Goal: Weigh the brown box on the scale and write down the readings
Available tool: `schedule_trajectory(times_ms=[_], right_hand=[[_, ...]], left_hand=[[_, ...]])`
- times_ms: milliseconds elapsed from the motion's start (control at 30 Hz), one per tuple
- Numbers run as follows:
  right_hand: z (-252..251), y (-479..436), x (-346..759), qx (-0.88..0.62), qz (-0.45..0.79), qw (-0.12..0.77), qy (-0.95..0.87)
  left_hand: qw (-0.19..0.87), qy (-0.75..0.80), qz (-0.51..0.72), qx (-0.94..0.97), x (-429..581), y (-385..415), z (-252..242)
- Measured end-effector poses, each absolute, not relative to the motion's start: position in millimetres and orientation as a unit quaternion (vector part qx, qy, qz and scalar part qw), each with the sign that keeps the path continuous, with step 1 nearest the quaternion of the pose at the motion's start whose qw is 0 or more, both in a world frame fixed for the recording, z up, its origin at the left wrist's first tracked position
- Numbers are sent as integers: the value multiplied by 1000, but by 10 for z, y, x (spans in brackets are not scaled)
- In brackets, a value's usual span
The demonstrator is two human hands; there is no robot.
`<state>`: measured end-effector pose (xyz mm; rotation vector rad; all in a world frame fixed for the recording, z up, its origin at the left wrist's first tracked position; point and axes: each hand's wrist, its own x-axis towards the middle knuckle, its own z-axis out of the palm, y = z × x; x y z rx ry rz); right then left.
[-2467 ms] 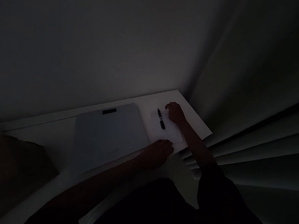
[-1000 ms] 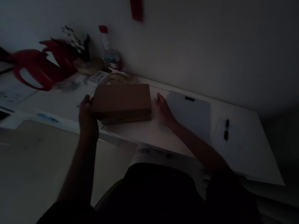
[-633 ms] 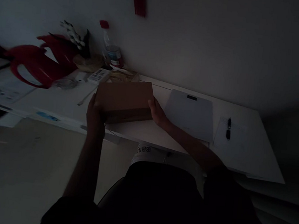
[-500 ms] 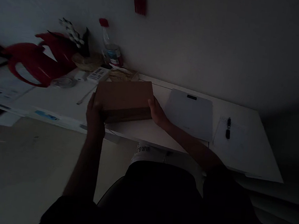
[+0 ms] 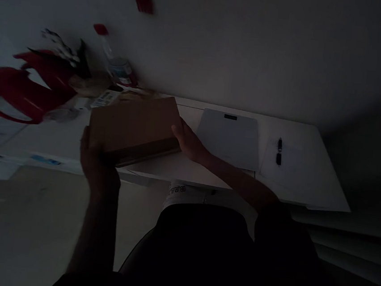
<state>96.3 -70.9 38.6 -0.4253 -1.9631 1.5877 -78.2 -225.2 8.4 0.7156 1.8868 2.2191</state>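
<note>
A brown cardboard box (image 5: 135, 124) is held between my two hands over the white tabletop, slightly tilted. My left hand (image 5: 96, 161) grips its left end, with the thumb on the near edge. On the right end my right hand (image 5: 189, 140) is closed, its thumb near the top edge and the other fingers partly hidden behind the box. To the right of the box lies a flat, light grey scale-like panel (image 5: 228, 140) with a small dark display. The view is dim, so fine detail is lost.
A pen (image 5: 279, 151) lies on white paper (image 5: 287, 170) at the right of the table (image 5: 324, 183). Two red jugs (image 5: 16, 92), a clear bottle (image 5: 122, 66) with a red cap, flowers (image 5: 63, 50) and a small labelled carton (image 5: 104, 99) stand at the left.
Both hands have carried the box to the left, and it has turned a little, its left end now lower. The whole view has shifted slightly too.
</note>
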Motion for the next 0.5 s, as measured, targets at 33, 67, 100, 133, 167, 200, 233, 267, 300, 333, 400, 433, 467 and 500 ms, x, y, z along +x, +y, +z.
schedule_trajectory(times_ms=[33, 67, 100, 133, 167, 200, 233, 267, 300, 333, 400, 433, 467, 500], right_hand=[[444, -705, 1040, -158, 594, 287, -734], [497, -692, 1119, -157, 593, 291, -734], [543, -671, 1202, -155, 591, 295, -735], [582, -642, 1288, -152, 587, 300, -736], [614, -605, 1376, -151, 583, 305, -738], [637, -563, 1467, -155, 576, 311, -740], [653, -517, 1561, -165, 569, 316, -741], [662, -469, 1656, -181, 559, 323, -742], [665, -420, 1754, -200, 548, 329, -743], [664, -372, 1854, -220, 537, 335, -742], [655, -287, 2056, -252, 517, 348, -740], [649, -252, 2156, -265, 508, 356, -738], [642, -222, 2254, -278, 502, 364, -734], [633, -197, 2349, -290, 498, 369, -730]], left_hand=[[75, 606, 758, 232, -733, -2221, 130], [79, 587, 772, 231, -681, -2177, 180], [83, 573, 780, 238, -626, -2122, 230], [88, 564, 781, 254, -568, -2057, 277], [92, 555, 780, 273, -510, -1985, 321], [98, 549, 777, 293, -449, -1906, 360], [105, 545, 771, 311, -387, -1823, 392], [112, 545, 764, 326, -323, -1736, 419], [119, 548, 755, 338, -256, -1647, 440], [126, 552, 747, 349, -186, -1557, 456], [144, 551, 734, 369, -38, -1382, 474], [155, 543, 733, 379, 39, -1300, 475], [169, 535, 732, 387, 115, -1222, 471], [185, 528, 731, 391, 189, -1150, 461]])
